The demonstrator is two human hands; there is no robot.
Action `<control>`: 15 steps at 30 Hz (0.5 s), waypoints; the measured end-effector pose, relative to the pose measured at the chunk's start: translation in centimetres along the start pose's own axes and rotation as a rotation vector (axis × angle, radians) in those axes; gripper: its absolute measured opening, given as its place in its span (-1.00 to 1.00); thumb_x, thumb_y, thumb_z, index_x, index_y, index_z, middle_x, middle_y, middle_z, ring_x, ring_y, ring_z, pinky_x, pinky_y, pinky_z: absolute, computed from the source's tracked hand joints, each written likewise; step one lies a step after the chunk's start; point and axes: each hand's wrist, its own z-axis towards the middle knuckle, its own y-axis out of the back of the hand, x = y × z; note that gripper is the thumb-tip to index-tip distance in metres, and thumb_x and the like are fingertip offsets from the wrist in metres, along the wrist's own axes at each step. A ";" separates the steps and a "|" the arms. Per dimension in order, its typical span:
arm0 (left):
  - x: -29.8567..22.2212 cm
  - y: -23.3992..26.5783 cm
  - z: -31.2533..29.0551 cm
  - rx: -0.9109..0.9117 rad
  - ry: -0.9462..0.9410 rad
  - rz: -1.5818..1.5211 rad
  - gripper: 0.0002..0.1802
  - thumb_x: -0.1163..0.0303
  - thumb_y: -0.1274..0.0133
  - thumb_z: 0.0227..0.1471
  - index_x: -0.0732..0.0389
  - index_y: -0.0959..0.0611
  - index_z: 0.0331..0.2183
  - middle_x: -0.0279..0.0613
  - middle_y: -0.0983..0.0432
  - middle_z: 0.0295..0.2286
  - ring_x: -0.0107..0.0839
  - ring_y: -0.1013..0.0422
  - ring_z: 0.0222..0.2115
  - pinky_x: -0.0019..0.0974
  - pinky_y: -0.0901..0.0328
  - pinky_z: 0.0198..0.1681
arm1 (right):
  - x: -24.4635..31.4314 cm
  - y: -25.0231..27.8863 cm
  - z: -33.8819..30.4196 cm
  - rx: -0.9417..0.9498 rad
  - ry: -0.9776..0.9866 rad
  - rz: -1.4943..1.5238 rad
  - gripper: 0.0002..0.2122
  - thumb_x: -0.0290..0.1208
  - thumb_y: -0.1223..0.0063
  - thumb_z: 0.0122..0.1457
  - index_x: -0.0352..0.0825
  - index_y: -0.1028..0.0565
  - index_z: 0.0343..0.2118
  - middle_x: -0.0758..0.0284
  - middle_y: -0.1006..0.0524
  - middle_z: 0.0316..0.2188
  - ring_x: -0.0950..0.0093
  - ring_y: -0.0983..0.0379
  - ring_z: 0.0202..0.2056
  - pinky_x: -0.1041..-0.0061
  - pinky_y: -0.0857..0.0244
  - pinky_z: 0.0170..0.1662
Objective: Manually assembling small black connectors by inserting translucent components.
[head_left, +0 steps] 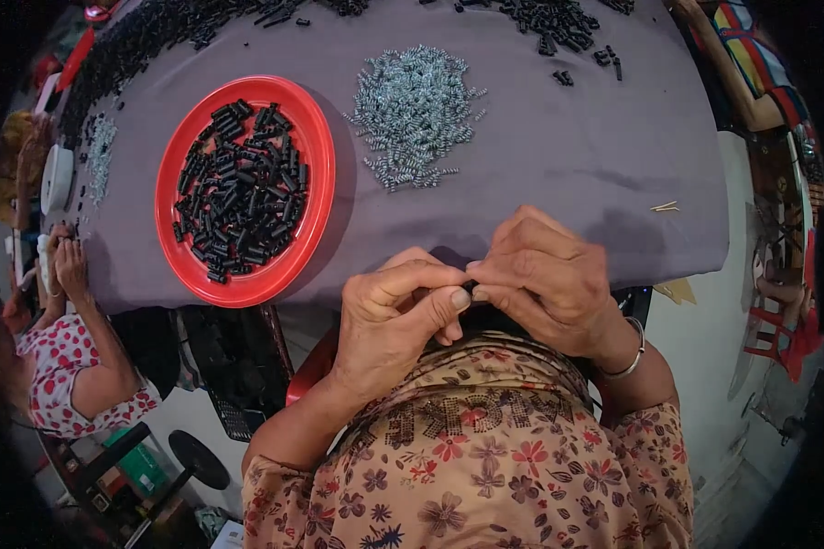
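Observation:
Just past the table's near edge, my hands meet fingertip to fingertip. My left hand (398,306) is closed in a pinch on a small black plastic piece (470,285), mostly hidden by the fingers. Against that same piece, the thumb and forefinger of my right hand (549,279) are pinched together; whatever they hold is too small to make out. A red round tray (167,210) to the left carries a heap of short black plastic tubes (243,188). Beyond my hands lies a pile of small silvery coil springs (415,114).
The table has a grey cloth (558,137). More black pieces (558,23) are heaped along its far side. Thin gold-coloured sticks (666,207) lie near the right edge. At the left sits another person (87,366), hands on the table near smaller springs (101,151).

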 end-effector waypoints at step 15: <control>0.3 0.3 0.5 -0.012 0.097 -0.256 -0.89 0.56 -0.05 0.02 0.36 -0.60 -0.35 -0.32 -0.41 -0.49 -0.63 -0.34 -0.64 -0.58 -0.26 -0.58 | -0.7 -1.5 -0.7 -0.143 0.109 -0.034 -0.78 -0.56 -0.27 -0.19 -0.45 -0.54 -0.40 0.28 -0.44 -0.54 0.37 -0.37 -0.51 0.46 -0.30 -0.46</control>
